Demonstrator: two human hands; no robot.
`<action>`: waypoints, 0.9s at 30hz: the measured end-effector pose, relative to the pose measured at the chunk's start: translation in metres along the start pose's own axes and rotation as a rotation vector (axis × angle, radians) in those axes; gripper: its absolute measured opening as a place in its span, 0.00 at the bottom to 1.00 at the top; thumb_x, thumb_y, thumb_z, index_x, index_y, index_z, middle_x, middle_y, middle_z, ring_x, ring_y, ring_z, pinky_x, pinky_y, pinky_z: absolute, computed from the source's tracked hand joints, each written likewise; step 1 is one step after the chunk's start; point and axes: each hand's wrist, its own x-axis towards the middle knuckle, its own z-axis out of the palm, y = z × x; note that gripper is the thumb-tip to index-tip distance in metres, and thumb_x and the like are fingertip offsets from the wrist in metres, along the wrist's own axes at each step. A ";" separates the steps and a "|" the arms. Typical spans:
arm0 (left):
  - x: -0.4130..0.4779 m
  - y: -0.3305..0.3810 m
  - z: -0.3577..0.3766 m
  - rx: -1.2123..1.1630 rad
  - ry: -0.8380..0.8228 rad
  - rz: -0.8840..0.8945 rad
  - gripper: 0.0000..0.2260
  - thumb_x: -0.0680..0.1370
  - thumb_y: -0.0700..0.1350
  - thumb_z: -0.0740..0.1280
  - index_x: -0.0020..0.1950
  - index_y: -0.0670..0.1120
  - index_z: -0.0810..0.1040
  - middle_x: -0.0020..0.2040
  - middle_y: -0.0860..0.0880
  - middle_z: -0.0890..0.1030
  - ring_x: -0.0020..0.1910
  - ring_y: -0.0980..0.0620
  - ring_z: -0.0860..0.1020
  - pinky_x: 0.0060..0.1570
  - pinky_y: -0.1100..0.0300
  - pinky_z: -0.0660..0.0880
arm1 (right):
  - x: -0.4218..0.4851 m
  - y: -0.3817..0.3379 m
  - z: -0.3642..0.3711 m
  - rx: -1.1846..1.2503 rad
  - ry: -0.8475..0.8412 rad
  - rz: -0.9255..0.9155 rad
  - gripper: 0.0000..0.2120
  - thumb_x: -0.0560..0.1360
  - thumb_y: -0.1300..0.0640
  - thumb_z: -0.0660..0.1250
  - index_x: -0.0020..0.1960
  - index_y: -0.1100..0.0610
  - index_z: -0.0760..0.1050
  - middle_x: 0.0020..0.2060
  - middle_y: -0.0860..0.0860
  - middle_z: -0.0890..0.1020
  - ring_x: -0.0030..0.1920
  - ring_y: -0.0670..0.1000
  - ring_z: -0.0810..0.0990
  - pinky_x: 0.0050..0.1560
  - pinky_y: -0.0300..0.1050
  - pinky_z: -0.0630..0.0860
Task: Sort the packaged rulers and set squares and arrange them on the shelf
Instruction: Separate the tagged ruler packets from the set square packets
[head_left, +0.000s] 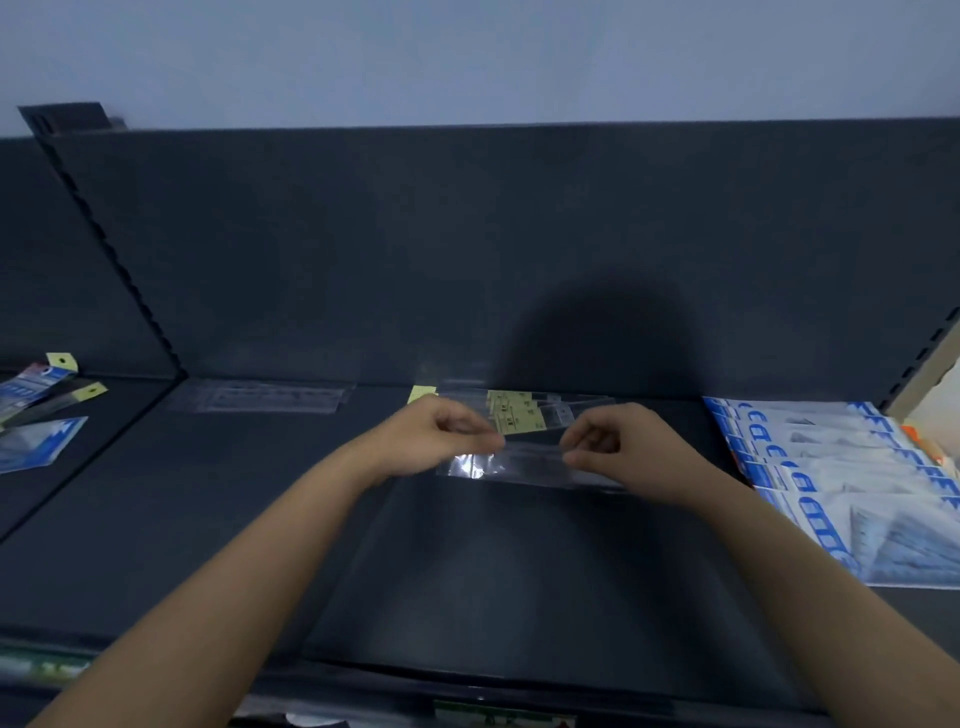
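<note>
A clear packaged ruler (524, 465) lies crosswise low over the dark shelf (260, 519), held at both ends. My left hand (441, 434) pinches its left end and my right hand (618, 441) pinches its right end. Just behind it sits a pile of clear ruler packs with yellow header cards (519, 413). Another clear ruler pack (260, 400) lies flat against the back panel to the left. A fanned stack of blue-and-white set square packs (852, 493) fills the shelf's right end.
A slotted upright (104, 244) divides this bay from the left one, where a few blue and yellow-tagged packs (36, 410) lie. The dark back panel (467, 249) rises behind. The shelf's front lip (467, 686) runs below my forearms.
</note>
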 end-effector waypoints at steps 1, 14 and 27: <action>-0.001 -0.006 -0.004 0.049 -0.036 0.004 0.09 0.75 0.52 0.71 0.49 0.49 0.85 0.42 0.51 0.84 0.41 0.62 0.79 0.43 0.67 0.73 | 0.004 -0.004 0.005 0.007 0.005 -0.008 0.04 0.70 0.58 0.74 0.42 0.51 0.80 0.34 0.43 0.79 0.33 0.36 0.75 0.37 0.28 0.70; 0.042 -0.073 -0.042 0.654 0.238 0.289 0.12 0.80 0.47 0.64 0.61 0.48 0.79 0.60 0.49 0.77 0.59 0.47 0.74 0.61 0.51 0.70 | 0.016 -0.027 0.033 -0.033 0.032 0.106 0.03 0.70 0.61 0.73 0.43 0.56 0.81 0.33 0.47 0.79 0.32 0.38 0.75 0.36 0.29 0.71; -0.009 -0.074 -0.084 0.051 -0.087 0.186 0.07 0.75 0.44 0.72 0.51 0.43 0.82 0.42 0.46 0.82 0.39 0.56 0.77 0.43 0.59 0.74 | 0.056 -0.068 0.077 0.045 0.117 0.037 0.04 0.69 0.59 0.74 0.40 0.52 0.80 0.33 0.45 0.80 0.33 0.36 0.76 0.34 0.28 0.70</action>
